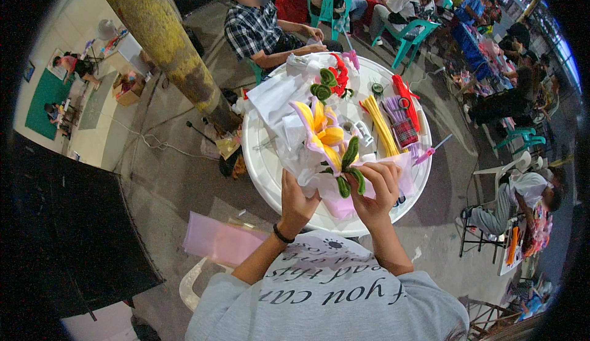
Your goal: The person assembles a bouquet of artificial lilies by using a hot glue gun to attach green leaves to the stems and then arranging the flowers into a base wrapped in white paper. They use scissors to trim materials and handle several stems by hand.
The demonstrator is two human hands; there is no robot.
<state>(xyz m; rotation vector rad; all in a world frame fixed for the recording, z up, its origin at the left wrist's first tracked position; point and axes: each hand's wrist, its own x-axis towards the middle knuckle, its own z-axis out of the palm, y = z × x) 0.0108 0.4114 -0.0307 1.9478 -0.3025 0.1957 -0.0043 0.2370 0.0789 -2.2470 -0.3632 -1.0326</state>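
A bouquet of fuzzy yellow and lilac pipe-cleaner flowers, in thin white wrapping, is held up over the near side of the round white table. My left hand is closed round the lower left of the wrapping. With fingers bent together, my right hand pinches the green pipe-cleaner leaves at the bouquet's lower right. What lies under my right fingertips is partly hidden. Pink wrapping sheet lies beneath the bouquet, between my hands.
On the white table lie yellow pipe cleaners, red pipe cleaners, a plaid pouch and a pink glue gun. Red flowers stand farther back. A person in plaid sits across. A rusty pillar rises at left.
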